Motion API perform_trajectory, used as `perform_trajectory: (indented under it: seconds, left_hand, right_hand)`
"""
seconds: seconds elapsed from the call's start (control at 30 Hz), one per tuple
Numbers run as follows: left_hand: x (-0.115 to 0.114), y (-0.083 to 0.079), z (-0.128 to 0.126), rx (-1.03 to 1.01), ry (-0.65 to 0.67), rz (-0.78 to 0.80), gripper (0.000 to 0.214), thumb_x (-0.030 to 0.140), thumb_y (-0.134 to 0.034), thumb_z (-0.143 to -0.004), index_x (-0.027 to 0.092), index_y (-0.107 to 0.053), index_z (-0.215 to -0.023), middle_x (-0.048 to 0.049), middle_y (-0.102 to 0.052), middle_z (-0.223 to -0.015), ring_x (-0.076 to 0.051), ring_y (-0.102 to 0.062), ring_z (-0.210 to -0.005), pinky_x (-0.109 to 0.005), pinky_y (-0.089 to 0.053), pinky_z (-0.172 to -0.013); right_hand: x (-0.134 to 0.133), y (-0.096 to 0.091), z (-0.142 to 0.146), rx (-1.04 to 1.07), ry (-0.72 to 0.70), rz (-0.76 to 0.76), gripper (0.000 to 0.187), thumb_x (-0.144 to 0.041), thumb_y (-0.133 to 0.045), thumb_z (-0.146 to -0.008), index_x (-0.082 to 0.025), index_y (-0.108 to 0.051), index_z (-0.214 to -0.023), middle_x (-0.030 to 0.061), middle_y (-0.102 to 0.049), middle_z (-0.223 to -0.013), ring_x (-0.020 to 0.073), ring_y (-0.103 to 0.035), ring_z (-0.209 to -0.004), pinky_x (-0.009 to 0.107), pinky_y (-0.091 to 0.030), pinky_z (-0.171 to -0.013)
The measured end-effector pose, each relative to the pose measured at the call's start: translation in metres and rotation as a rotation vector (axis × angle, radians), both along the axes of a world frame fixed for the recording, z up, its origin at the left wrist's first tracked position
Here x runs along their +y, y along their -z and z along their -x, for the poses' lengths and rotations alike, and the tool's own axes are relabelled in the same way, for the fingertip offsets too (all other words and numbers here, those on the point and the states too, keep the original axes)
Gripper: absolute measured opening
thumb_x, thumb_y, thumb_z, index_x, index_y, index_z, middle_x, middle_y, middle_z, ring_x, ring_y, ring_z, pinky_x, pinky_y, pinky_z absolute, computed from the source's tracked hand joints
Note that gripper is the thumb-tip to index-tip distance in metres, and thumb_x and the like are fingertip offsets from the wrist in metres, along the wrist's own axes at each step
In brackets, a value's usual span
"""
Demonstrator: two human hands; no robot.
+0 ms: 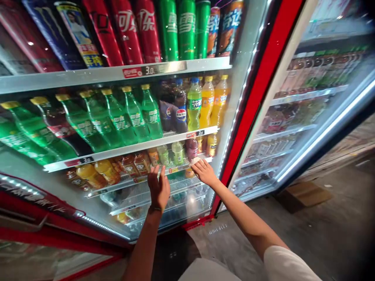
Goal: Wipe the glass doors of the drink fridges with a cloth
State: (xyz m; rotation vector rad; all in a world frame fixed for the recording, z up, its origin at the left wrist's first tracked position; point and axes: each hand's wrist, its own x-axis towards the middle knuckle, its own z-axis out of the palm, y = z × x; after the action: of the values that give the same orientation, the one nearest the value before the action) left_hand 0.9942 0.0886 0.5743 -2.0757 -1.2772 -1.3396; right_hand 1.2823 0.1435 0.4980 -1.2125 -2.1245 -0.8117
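Before me is the glass door [187, 212] of a lit drinks fridge. My left hand [159, 187] is raised at the glass, fingers apart and nothing in it. Under the fingers of my right hand [203, 171] a small white cloth [195, 160], perhaps a tissue, lies against the glass. Behind the hands is a lower shelf with a small pale green bottle [177, 153] and a dark purple bottle [192, 148]. My right fingers are nearest the purple one. Most of the cloth is hidden by the hand.
Higher shelves hold green soda bottles [119, 117], orange soda bottles [220, 99] and red cans [125, 33]. A red frame [262, 74] separates this fridge from a second fridge [293, 105] at right. Flattened cardboard [304, 195] lies on the grey floor [331, 230].
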Motion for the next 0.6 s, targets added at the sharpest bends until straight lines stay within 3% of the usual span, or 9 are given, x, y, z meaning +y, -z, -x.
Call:
perform_trajectory:
  seconds: [0.2, 0.37, 0.47, 0.6]
  left_hand:
    - [0.002, 0.004, -0.056, 0.025, 0.035, -0.041, 0.046, 0.014, -0.048, -0.1, 0.015, -0.052, -0.147, -0.0201, -0.057, -0.142, -0.031, -0.038, -0.151, -0.055, -0.034, -0.124]
    - [0.005, 0.004, -0.078, 0.03, 0.055, -0.039, 0.046, 0.013, -0.049, -0.1, 0.016, -0.054, -0.145, -0.0194, -0.057, -0.143, -0.031, -0.038, -0.151, -0.055, -0.033, -0.124]
    - [0.009, 0.002, -0.084, 0.02, 0.041, -0.051, 0.045, 0.014, -0.048, -0.1, 0.018, -0.055, -0.145, -0.0181, -0.057, -0.143, -0.03, -0.039, -0.151, -0.056, -0.033, -0.124]
    - [0.014, -0.003, -0.089, 0.009, -0.009, -0.092, 0.045, 0.014, -0.05, -0.1, 0.019, -0.055, -0.144, -0.0179, -0.058, -0.143, -0.031, -0.039, -0.151, -0.057, -0.032, -0.124]
  right_hand:
    - [-0.009, 0.015, -0.097, 0.093, 0.178, -0.06, 0.038, -0.026, -0.057, -0.097, -0.017, -0.07, -0.132, 0.0147, -0.07, -0.134, 0.0282, -0.057, -0.135, 0.051, -0.043, -0.119]
    - [-0.011, 0.019, -0.129, 0.162, 0.212, -0.089, 0.043, -0.024, -0.051, -0.098, -0.012, -0.064, -0.137, 0.0199, -0.065, -0.14, 0.0316, -0.053, -0.14, 0.056, -0.042, -0.119]
    - [0.0, -0.001, -0.125, 0.222, 0.209, -0.103, 0.046, -0.026, -0.05, -0.099, -0.013, -0.06, -0.141, 0.0201, -0.061, -0.145, 0.0326, -0.048, -0.145, 0.06, -0.039, -0.121]
    - [0.016, -0.049, -0.114, 0.327, 0.222, -0.181, 0.054, -0.031, -0.047, -0.101, -0.013, -0.049, -0.152, 0.021, -0.05, -0.157, 0.0343, -0.035, -0.154, 0.064, -0.031, -0.125]
